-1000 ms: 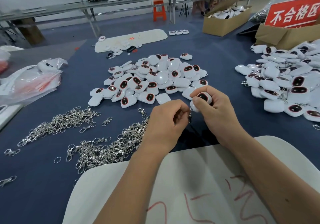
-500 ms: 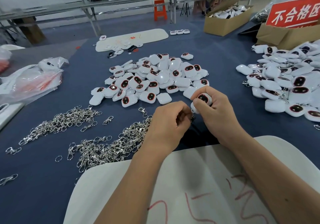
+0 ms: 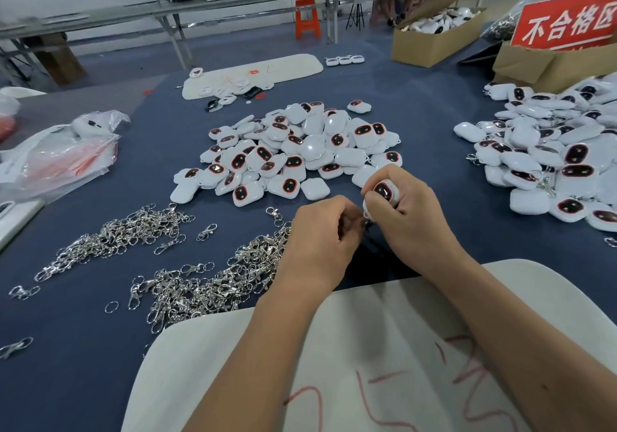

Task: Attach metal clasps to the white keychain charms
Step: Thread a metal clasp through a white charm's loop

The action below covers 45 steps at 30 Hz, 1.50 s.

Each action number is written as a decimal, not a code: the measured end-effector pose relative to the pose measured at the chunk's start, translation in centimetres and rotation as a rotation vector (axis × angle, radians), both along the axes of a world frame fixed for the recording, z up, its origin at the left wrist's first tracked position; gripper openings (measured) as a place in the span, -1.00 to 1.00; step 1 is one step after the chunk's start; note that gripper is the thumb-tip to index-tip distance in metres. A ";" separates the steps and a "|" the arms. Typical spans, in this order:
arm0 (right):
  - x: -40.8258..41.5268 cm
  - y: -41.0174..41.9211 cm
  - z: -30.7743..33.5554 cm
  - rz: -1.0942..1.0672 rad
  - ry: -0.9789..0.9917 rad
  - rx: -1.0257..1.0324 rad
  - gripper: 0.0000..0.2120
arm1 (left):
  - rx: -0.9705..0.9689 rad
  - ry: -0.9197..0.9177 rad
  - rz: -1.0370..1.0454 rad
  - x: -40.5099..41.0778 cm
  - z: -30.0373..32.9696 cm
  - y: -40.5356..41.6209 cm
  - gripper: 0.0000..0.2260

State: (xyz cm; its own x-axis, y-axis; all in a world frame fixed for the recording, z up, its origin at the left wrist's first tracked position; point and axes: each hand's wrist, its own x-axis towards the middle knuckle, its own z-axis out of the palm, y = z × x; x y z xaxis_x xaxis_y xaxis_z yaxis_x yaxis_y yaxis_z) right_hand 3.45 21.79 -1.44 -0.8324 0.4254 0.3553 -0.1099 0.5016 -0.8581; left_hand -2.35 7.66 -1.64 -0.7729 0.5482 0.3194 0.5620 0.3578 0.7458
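Two hands meet over the blue table point(image 3: 417, 104), just in front of the middle charm pile point(image 3: 293, 151). The right hand point(image 3: 410, 218) grips one white charm point(image 3: 384, 192), fingers curled round it, its dark red-rimmed face turned up toward the camera. The left hand point(image 3: 320, 241) sits just beside it with fingers curled inward, pinching something small at the charm's lower edge; a bit of dark metal shows between the two hands there, but whether it is a clasp, and whether it is hooked on, cannot be told. Both forearms cross a white board point(image 3: 384, 348) marked with red strokes at the near edge. Left of the hands lie two loose heaps of silver clasps point(image 3: 200, 284), the nearer one touching the board's edge and reaching under the left hand, the farther one point(image 3: 117, 234) spread toward the left. A few single clasps lie apart on the cloth. On the right, a second charm pile point(image 3: 551, 161) has metal clasps showing among its pieces. A clear plastic bag point(image 3: 60, 157) lies at the far left. Farther back sit another white board point(image 3: 253, 74), an open cardboard box point(image 3: 430, 40) holding white pieces, and a red sign point(image 3: 567, 24) with white characters standing on a second box.
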 end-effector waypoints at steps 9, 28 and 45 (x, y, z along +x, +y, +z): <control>0.4 0.1 1.0 0.200 0.037 -0.752 -0.84 | 0.284 0.130 -0.044 0.0 0.9 0.1 -0.87; 0.4 -0.5 0.3 0.270 0.101 -0.729 -0.71 | 0.357 0.036 0.149 -0.6 0.8 -0.2 -0.90; 0.4 -0.4 0.6 0.234 0.155 -0.791 -0.71 | 0.592 -0.493 0.106 0.9 1.5 0.9 -0.92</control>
State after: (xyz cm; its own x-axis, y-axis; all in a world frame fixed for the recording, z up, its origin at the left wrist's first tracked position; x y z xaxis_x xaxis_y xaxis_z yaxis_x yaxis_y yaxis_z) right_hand 3.86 21.39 -0.84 -0.8963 0.4199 0.1427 -0.2823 -0.2922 -0.9137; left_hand -1.46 8.57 -0.10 -0.9405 0.3091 0.1413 0.1004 -0.1447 0.9844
